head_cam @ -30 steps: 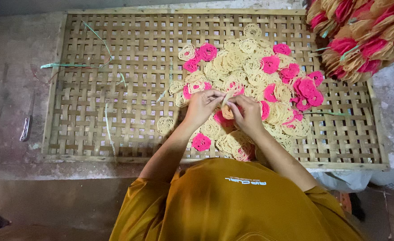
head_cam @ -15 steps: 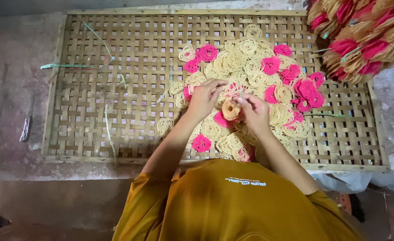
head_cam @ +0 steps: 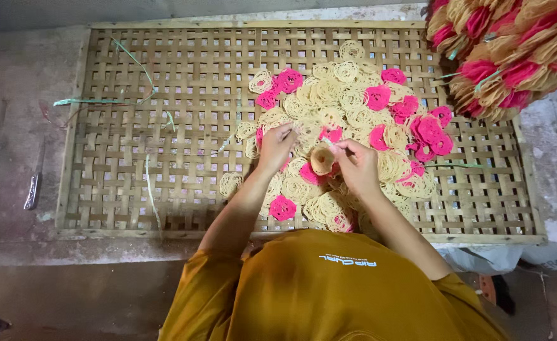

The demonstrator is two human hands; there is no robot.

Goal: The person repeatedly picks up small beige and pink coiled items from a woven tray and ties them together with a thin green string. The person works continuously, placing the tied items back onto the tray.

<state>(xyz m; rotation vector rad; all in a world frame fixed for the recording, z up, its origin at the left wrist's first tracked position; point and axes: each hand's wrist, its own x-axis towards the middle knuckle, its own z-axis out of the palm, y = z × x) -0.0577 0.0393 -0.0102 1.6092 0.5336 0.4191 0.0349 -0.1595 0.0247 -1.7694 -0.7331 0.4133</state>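
A wide woven bamboo lattice tray (head_cam: 165,158) with a pale wooden frame serves as the surface, resting on a rough, stained grey concrete floor (head_cam: 13,95). A few loose pale green plastic strips (head_cam: 89,101) lie across the tray's left half, at least three of them. On the floor just left of the tray lies one small metal blade-like object (head_cam: 33,191); its kind cannot be told. At the top right corner hang bundled stacks of rolled cream and pink crackers tied with green strip (head_cam: 512,50), overlapping the tray's edge; their number cannot be counted.

Spread over the tray's middle and right part are flat round cream-coloured noodle-lace crackers (head_cam: 348,95), several dozen, too many to count exactly, mixed with about a dozen bright pink round lace crackers (head_cam: 289,80).

The person wears a mustard-yellow shirt (head_cam: 329,290) with a small white printed mark on it. The left hand (head_cam: 277,146) is closed narrowly, fingertips pinching at a cream cracker on the pile. The right hand (head_cam: 356,165) grips a rolled cream cracker stack (head_cam: 322,159), held just above the middle of the pile between both hands.
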